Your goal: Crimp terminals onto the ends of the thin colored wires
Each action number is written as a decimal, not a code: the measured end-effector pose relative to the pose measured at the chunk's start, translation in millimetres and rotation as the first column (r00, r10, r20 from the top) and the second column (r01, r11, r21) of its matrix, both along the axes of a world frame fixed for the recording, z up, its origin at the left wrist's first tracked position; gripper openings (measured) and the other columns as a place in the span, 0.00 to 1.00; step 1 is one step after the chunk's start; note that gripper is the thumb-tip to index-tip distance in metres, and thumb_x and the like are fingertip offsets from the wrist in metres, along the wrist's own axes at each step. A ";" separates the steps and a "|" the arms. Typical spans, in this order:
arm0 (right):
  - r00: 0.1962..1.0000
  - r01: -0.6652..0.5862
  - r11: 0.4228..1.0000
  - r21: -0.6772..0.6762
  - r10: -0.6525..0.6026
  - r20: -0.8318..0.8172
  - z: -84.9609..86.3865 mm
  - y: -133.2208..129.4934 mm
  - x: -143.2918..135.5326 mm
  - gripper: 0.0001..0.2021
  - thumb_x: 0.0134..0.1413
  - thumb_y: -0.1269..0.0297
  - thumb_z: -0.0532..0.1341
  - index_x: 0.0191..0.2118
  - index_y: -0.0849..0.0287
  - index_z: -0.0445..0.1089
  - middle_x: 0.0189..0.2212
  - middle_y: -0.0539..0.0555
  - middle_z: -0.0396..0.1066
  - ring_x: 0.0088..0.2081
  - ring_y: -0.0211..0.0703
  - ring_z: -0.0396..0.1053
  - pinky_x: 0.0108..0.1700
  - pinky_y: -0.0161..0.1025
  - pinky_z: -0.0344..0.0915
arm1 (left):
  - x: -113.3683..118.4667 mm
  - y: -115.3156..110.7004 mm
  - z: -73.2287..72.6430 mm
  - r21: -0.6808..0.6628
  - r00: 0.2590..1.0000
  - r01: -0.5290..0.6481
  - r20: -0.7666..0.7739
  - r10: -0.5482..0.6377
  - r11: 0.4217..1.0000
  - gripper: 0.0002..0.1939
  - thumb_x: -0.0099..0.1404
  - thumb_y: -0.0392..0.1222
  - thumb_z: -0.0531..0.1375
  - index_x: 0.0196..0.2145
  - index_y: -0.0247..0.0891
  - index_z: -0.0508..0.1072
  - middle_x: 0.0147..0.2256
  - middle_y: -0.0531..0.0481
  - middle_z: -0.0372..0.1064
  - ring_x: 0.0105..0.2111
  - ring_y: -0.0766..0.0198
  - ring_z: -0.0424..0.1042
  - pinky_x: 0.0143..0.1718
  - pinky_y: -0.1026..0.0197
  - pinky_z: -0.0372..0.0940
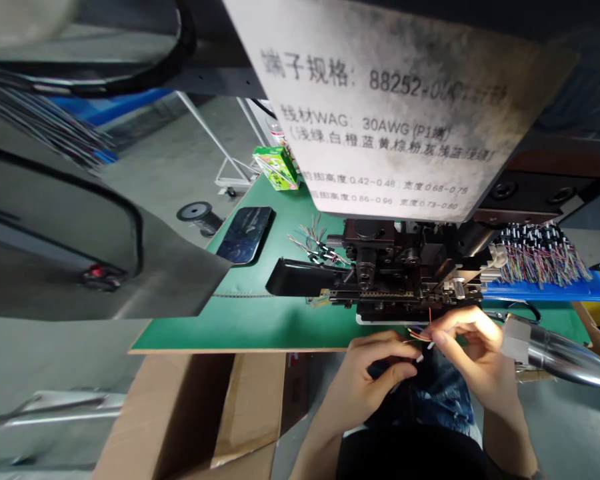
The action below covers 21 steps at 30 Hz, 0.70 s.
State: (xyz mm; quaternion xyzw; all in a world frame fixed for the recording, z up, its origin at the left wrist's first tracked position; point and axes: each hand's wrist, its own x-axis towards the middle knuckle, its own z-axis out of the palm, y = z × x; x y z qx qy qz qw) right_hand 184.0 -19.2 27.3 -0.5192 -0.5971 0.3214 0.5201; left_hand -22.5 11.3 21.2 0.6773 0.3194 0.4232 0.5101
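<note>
My left hand [380, 373] is closed in a pinch around thin coloured wires [419, 335], with a small white piece at its fingertips. Close beside it on the right, my right hand [467, 343] pinches the same wires. One orange wire stands up from those fingers, and a second white bit shows just below them. Both hands are in front of the green table's near edge, right below a dark crimping machine [395, 267]. A strip of small metal terminals [390, 294] runs into the machine from the left. How the fingers overlap the wire ends is too small to tell.
A labelled plate [380, 120] hangs above the machine. On the green table [280, 327] lie a phone [245, 235], a green box [276, 168] and loose wire bundles [315, 245]. Many wires fill a blue tray [550, 289] at right. A cardboard box [250, 413] stands below; a metal cone [570, 357] juts in.
</note>
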 end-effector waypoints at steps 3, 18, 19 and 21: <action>0.989 0.138 0.987 -0.083 -0.142 -0.049 -6.9 -0.2 -5.8 0.08 0.67 0.57 0.71 0.41 0.54 0.84 0.27 0.52 0.81 0.25 0.44 0.72 0.24 0.38 0.64 | 8.6 -1.6 -5.1 0.051 0.993 -0.116 -0.008 0.117 0.992 0.07 0.69 0.32 0.70 0.40 0.41 0.88 0.37 0.47 0.87 0.38 0.57 0.86 0.45 0.62 0.78; 0.960 0.137 0.973 -0.184 -0.177 -0.219 -0.2 7.1 -17.1 0.07 0.67 0.58 0.70 0.44 0.53 0.85 0.37 0.55 0.87 0.28 0.44 0.78 0.32 0.40 0.75 | 21.1 -1.8 -10.6 0.206 0.973 -0.231 0.065 0.223 0.951 0.13 0.68 0.26 0.69 0.44 0.41 0.87 0.40 0.48 0.88 0.40 0.60 0.87 0.46 0.66 0.79; 0.960 0.137 0.973 -0.186 -0.176 -0.219 -0.6 7.4 -17.2 0.07 0.67 0.58 0.70 0.45 0.53 0.85 0.37 0.55 0.87 0.28 0.44 0.78 0.31 0.40 0.74 | 21.5 -2.0 -11.1 0.209 0.972 -0.233 0.063 0.225 0.950 0.13 0.68 0.26 0.69 0.44 0.41 0.87 0.40 0.48 0.88 0.40 0.60 0.87 0.46 0.66 0.79; 0.961 0.135 0.972 -0.190 -0.176 -0.213 -1.5 7.2 -17.2 0.07 0.67 0.58 0.70 0.45 0.53 0.85 0.36 0.55 0.87 0.28 0.44 0.77 0.30 0.39 0.73 | 21.1 -2.4 -11.7 0.208 0.972 -0.236 0.055 0.229 0.949 0.13 0.68 0.26 0.68 0.44 0.41 0.87 0.40 0.48 0.87 0.40 0.59 0.87 0.46 0.65 0.80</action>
